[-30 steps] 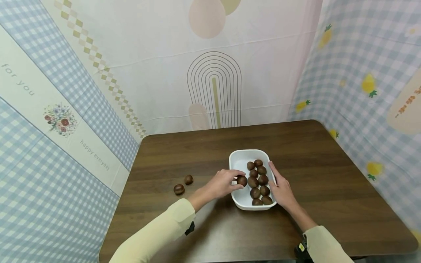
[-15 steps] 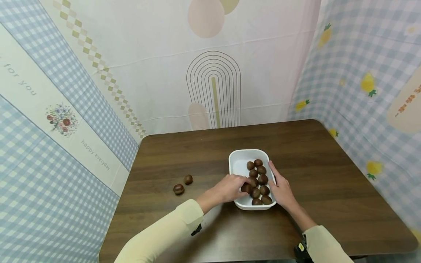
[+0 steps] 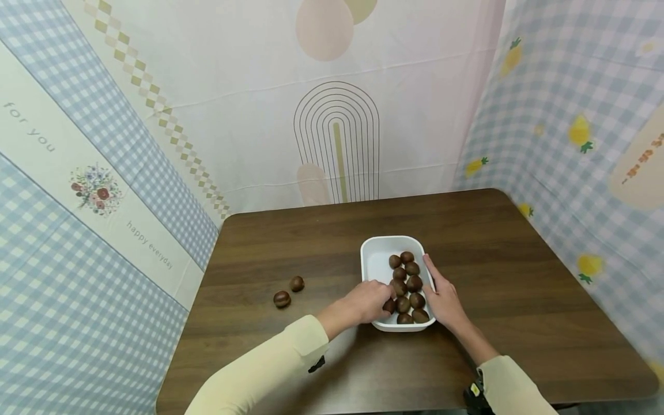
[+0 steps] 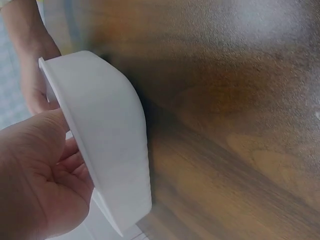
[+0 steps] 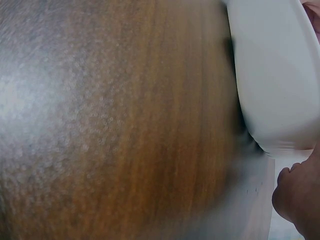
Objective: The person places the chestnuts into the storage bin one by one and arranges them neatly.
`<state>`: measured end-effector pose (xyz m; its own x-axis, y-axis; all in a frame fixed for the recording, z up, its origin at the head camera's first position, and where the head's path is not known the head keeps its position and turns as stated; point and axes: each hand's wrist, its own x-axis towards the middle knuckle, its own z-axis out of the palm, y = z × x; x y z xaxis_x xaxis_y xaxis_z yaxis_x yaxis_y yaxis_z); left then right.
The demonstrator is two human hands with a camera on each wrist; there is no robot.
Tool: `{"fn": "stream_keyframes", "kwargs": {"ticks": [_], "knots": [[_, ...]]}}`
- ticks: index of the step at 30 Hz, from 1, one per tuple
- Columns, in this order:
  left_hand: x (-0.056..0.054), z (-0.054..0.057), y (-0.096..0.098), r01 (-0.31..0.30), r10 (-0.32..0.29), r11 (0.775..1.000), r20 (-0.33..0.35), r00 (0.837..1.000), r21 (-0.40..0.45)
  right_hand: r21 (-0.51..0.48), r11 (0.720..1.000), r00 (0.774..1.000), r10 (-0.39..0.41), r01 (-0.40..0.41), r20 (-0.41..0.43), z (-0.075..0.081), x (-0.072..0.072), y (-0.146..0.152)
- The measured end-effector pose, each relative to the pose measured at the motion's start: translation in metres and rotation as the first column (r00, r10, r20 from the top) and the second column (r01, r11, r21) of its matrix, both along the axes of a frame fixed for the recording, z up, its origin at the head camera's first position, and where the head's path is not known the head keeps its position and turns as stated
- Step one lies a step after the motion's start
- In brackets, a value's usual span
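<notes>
A white rectangular container (image 3: pixel 381 253) stands on the wooden table in the head view, with several brown chestnuts (image 3: pixel 414 283) grouped mostly along its right side. My left hand (image 3: pixel 369 301) reaches over the left rim, its fingers and thumb around a chestnut (image 3: pixel 389 306) low in the container, which they partly hide. From the left wrist, the fingers of that hand disappear behind the container's wall (image 4: pixel 107 130). On the opposite side my right hand (image 3: pixel 445 300) grips the rim, thumb at the edge and fingers along the outer wall.
Two more chestnuts, one nearer (image 3: pixel 282 298) and one slightly farther (image 3: pixel 297 283), lie on the table (image 3: pixel 498 265) left of the container. Patterned cloth (image 3: pixel 249 115) hangs behind the table and along both sides.
My left hand has carried its chestnut from above the left rim down into the container, toward the near left corner. The right hand and the container have stayed put.
</notes>
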<state>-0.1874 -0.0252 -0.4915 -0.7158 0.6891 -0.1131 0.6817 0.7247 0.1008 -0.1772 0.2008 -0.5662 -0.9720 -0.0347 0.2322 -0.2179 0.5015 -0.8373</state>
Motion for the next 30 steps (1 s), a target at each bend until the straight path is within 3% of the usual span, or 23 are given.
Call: {"fn": "stream_keyframes", "kwargs": {"ticks": [10,17,21,26,30], "knots": [[0.005,-0.001,0.005,0.027,-0.027,1.0,0.032,0.999,-0.012,-0.001,1.0,1.0,0.008,-0.008,0.01,-0.001,-0.001,0.0],[0.005,0.001,0.004,0.003,-0.006,1.0,0.104,0.995,0.025,0.004,1.0,1.0,0.006,-0.006,0.024,-0.003,-0.002,0.0],[0.002,0.002,0.0,-0.035,0.02,0.994,0.154,0.988,0.099,0.0,1.0,1.0,0.007,-0.007,0.023,-0.003,-0.002,0.0],[-0.008,0.007,-0.009,-0.114,0.038,0.957,0.277,0.96,0.266,-0.001,1.0,1.0,0.008,-0.008,0.013,-0.003,-0.002,0.0],[-0.02,0.011,-0.022,-0.19,0.034,0.894,0.362,0.932,0.407,-0.004,1.0,1.0,0.009,-0.009,0.018,-0.003,-0.002,0.001]]}}
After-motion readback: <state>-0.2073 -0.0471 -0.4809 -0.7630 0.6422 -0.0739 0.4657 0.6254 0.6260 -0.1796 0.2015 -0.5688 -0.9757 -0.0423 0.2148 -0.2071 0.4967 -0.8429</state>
